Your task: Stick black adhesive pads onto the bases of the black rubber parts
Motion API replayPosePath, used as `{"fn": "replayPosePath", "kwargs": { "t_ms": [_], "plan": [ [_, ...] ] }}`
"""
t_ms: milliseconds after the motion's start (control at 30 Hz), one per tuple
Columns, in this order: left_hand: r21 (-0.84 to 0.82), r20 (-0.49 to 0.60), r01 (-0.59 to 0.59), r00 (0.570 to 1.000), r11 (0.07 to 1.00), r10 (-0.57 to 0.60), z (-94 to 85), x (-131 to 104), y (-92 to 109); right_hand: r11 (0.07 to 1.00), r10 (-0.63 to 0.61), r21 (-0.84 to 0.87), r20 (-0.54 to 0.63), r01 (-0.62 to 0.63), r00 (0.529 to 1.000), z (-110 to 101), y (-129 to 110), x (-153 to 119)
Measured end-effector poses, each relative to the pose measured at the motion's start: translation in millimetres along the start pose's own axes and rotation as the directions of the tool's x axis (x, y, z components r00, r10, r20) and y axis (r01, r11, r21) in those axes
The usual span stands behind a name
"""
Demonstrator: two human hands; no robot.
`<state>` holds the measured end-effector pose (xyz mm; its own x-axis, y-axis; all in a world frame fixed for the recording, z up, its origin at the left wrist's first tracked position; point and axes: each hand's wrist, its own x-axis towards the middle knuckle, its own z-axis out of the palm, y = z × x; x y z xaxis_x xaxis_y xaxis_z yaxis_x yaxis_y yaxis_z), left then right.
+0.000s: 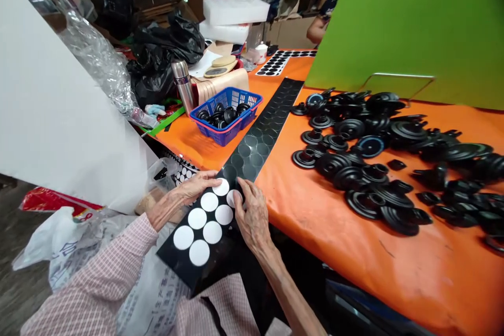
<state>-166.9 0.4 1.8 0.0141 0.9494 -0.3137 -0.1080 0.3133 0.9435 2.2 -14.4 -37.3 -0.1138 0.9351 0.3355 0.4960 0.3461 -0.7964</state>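
A long black sheet of round stickers (254, 152) runs from the orange table toward my lap. Several white circles (212, 232) show in two rows on its near end, while black discs cover the far part. My left hand (197, 187) is closed on the sheet's left edge, its fingertips by the top white circle. At the right edge, my right hand (253, 216) is curled, with thumb and forefinger pinched at a partly covered white circle (232, 198). Whether a loose sticker is between those fingertips is hidden.
Many black round plastic parts (366, 168) lie heaped at the right. A blue basket (224, 137) holding similar parts stands left of the sheet, near a steel thermos (183, 84). A green panel (413, 21) rises behind. Another person's arm (316, 30) shows at the back.
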Motion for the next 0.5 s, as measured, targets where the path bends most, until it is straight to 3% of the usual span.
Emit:
{"fn": "replayPosePath", "kwargs": {
  "t_ms": [267, 500],
  "plan": [
    [0.142, 0.050, -0.010, 0.999, 0.990, 0.003, 37.2, -21, 12, 0.999, -0.006, -0.049, -0.066, 0.002, 0.998, -14, -4, 18],
    [0.303, 0.086, -0.064, 0.995, 0.951, 0.040, 39.0, -25, 21, 0.956, -0.170, -0.251, -0.040, 0.155, 0.985, -17, 0, 21]
  ]
}}
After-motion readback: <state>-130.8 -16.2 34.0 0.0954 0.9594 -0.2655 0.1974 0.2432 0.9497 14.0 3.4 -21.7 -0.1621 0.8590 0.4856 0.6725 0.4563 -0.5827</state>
